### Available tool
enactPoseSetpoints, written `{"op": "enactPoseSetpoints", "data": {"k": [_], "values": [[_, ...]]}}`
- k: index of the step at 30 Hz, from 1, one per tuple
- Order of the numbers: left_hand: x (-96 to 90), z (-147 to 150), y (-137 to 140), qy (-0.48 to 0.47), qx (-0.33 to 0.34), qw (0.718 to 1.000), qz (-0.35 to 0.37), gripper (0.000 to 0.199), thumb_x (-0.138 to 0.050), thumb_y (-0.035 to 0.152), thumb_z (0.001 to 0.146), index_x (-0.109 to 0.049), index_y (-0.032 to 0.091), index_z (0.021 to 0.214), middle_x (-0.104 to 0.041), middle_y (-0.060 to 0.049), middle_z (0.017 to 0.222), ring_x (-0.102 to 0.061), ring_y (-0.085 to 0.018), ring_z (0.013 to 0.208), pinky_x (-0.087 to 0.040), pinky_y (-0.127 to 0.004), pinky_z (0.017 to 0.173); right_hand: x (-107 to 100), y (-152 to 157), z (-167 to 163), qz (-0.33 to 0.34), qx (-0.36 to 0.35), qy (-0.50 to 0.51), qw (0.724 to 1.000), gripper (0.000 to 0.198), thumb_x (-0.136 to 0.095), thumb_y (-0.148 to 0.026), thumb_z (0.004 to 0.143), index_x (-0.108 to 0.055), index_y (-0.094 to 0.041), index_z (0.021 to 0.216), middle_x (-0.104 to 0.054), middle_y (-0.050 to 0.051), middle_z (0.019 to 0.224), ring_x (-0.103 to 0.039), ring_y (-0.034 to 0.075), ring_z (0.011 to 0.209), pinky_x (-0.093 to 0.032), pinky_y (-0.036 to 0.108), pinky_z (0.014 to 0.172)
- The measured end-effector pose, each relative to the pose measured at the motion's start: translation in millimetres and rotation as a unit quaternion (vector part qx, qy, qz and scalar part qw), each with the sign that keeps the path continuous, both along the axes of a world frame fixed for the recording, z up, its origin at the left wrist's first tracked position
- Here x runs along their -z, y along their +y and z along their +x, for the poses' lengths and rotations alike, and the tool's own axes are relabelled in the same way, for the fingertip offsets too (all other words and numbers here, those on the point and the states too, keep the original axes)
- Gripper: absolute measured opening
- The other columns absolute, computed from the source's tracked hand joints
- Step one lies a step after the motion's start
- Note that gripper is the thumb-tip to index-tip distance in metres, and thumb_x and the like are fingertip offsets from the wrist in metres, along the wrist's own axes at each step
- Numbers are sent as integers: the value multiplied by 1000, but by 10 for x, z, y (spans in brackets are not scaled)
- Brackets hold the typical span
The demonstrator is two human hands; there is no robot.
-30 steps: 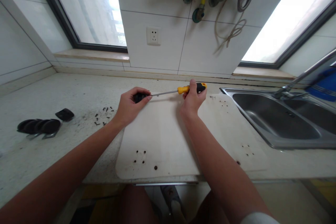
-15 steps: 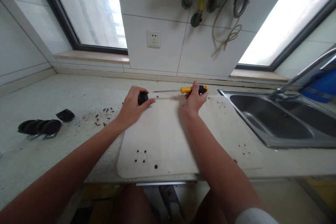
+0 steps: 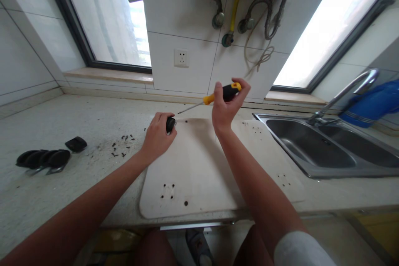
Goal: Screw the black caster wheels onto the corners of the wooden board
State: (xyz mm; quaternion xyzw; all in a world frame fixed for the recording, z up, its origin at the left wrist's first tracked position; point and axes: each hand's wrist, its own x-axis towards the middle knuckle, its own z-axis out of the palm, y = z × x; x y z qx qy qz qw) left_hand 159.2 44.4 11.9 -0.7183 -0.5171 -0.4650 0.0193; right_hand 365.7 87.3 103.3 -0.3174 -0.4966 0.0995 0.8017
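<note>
My left hand (image 3: 156, 136) is closed around a black caster wheel (image 3: 170, 124) at the far left corner of a white board (image 3: 199, 170). The board lies on the counter, with groups of small holes near its corners. A yellow and black screwdriver (image 3: 209, 99) is in my right hand (image 3: 223, 112), held above the board's far edge. Its shaft slants down to the left, and the tip hovers just beside the caster. Whether a screw sits on the tip is too small to tell.
Small dark screws (image 3: 123, 145) lie scattered on the counter (image 3: 96, 199) left of the board. Further left are a loose black caster (image 3: 76, 144) and a row of several more (image 3: 59, 158). A steel double sink (image 3: 307, 170) with a faucet (image 3: 346, 91) is at right.
My right hand has risen, tilting the screwdriver from nearly level to tip-down, its tip now nearer the caster. The caster has turned a little in my left hand. The view has shifted slightly.
</note>
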Motion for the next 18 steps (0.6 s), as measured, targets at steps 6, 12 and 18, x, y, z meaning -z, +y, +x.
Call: {"op": "enactPoseSetpoints", "data": {"k": [6, 12, 18], "values": [[-15, -5, -19, 10, -49, 998, -25, 27, -67, 24, 89, -64, 22, 116, -76, -15, 115, -71, -38, 111, -58, -53, 101, -400, 20, -352, 54, 18, -272, 961, 25, -69, -34, 103, -57, -28, 124, -68, -3, 101, -63, 12, 78, -54, 28, 82], [-63, 21, -54, 18, -93, 994, -58, 40, -67, 24, 84, -65, 19, 123, -76, -16, 118, -72, -40, 113, -59, -54, 102, -344, 34, -477, 15, 50, -473, 880, 34, -54, -29, 108, -58, -26, 142, -77, 3, 111, -73, 19, 94, -52, 30, 82], [-163, 43, -126, -13, -131, 983, -126, 42, -73, 34, 86, -65, 23, 127, -78, -14, 119, -75, -39, 114, -61, -54, 101, -386, -20, -472, -14, 48, -479, 876, 45, -49, -27, 110, -56, -24, 154, -78, 5, 125, -75, 19, 104, -54, 28, 85]]}}
